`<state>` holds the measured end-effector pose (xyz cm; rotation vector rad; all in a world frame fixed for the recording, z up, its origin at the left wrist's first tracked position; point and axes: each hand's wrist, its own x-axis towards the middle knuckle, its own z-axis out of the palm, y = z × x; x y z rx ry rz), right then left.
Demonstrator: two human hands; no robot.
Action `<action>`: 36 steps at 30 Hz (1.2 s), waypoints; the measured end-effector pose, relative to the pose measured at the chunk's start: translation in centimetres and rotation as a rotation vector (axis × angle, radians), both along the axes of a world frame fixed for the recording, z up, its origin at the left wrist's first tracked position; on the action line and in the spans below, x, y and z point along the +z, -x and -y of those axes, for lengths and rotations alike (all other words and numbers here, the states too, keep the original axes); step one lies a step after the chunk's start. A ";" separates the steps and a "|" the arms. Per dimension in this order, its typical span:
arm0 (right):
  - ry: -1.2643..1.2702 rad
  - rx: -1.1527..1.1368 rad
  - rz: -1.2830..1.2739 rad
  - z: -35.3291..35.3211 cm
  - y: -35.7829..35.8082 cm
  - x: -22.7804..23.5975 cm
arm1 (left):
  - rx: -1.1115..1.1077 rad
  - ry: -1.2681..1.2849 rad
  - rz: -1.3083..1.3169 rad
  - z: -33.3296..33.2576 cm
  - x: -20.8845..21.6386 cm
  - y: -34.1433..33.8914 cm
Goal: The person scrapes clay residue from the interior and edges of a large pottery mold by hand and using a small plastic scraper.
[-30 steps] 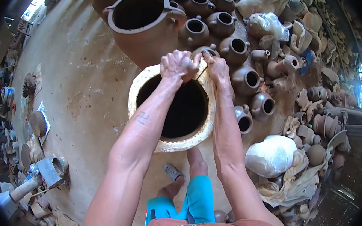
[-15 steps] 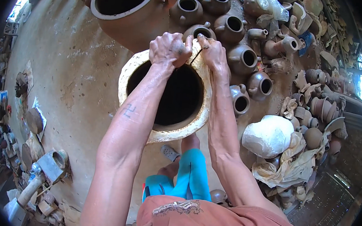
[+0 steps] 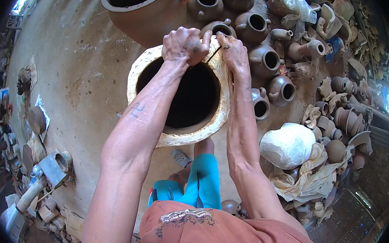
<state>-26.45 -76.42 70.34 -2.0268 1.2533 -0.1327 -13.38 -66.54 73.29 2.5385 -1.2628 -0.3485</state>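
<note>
A thick, off-white plaster mould [image 3: 210, 131] stands upright in front of me, with a round dark opening and a brownish inner lip. A narrow dark gap splits its rim on the far side. My left hand [image 3: 185, 46] is closed over the rim just left of this gap, knuckles up and thumb beside the split. To the right of the gap, my right hand [image 3: 232, 54] grips the rim's outer edge, its thumb near the top. Both sets of fingertips are partly hidden by the rim. The inside of the mould is too dark to make out.
Beyond the mould stands a large brown clay pot [image 3: 140, 22]. Small dark clay pots [image 3: 253, 27] crowd the far right. A white plastic-wrapped bundle [image 3: 287, 146] lies at the right by stacked pottery. Tools and clutter [image 3: 55, 174] line the left wall.
The gap in the rim has grown wider. My right hand has moved slightly to the right with its side of the rim, while my left hand keeps its grip.
</note>
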 end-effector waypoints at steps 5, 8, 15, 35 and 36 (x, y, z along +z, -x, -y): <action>0.263 0.225 0.044 0.8 0.8 -2.0 | -0.016 0.072 0.053 0.1 -0.1 0.2; 0.396 0.319 0.040 1.4 2.0 -2.7 | -0.020 0.113 0.035 0.3 -0.2 0.6; 0.560 0.408 -0.037 1.7 0.7 -3.4 | 0.004 0.182 0.063 -0.1 -0.6 -0.2; 0.493 0.421 -0.026 1.6 1.0 -4.3 | 0.035 0.223 0.044 -0.6 -0.7 0.3; 0.485 0.423 -0.041 2.2 0.8 -4.0 | 0.021 0.264 0.067 -0.2 -0.4 0.1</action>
